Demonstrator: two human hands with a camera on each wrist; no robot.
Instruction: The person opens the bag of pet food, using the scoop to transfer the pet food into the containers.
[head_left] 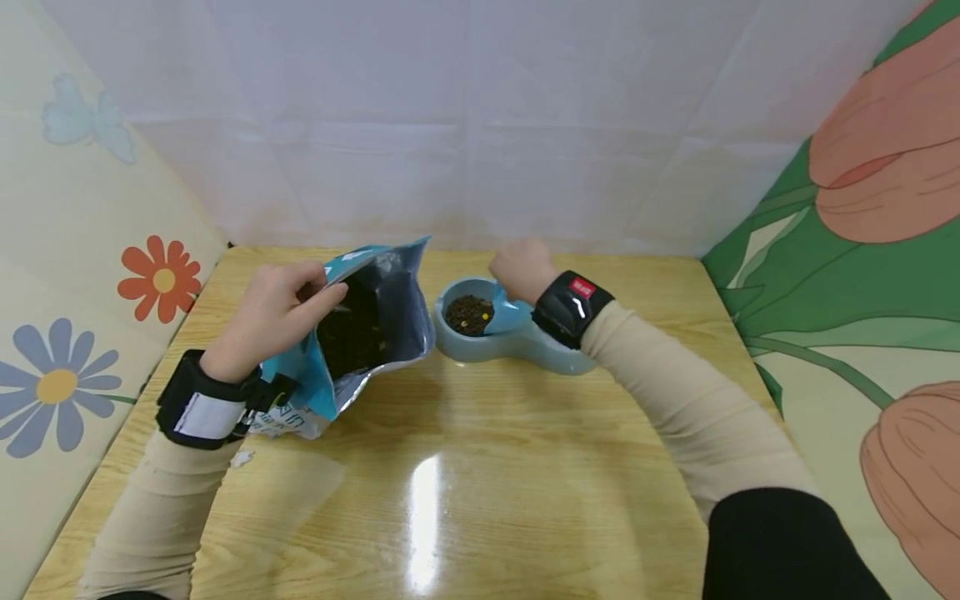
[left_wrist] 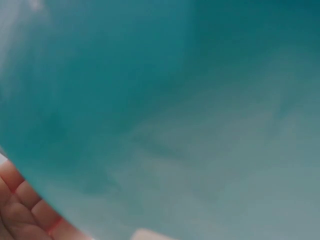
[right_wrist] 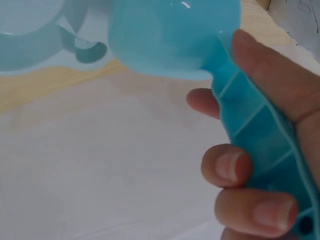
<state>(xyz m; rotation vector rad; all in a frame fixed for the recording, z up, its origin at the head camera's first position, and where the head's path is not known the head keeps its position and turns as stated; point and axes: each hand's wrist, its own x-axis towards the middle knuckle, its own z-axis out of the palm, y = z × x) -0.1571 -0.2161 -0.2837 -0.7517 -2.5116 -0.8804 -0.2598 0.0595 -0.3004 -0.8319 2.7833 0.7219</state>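
Observation:
My left hand (head_left: pixel 273 312) grips the upper edge of a blue foil bag (head_left: pixel 405 304), whose mouth gapes toward the right. Dark brown pellets (head_left: pixel 348 333) lie inside it. In the left wrist view the blue bag (left_wrist: pixel 150 100) fills nearly everything, with curled fingers (left_wrist: pixel 30 210) at its lower left edge. My right hand (head_left: pixel 522 271) holds a light blue scoop (head_left: pixel 508 317) by its ribbed handle (right_wrist: pixel 255 125). The scoop is tilted at the round end of a blue-grey double bowl (head_left: pixel 480 348). Brown pellets (head_left: pixel 467 315) with a few yellow bits sit there. My wrist partly hides the bowl's other end.
A wooden table (head_left: pixel 510 475) carries everything. Behind it hangs a white cloth (head_left: pixel 465 150); patterned panels stand at the left and right. A small white scrap (head_left: pixel 242 458) lies by my left wrist.

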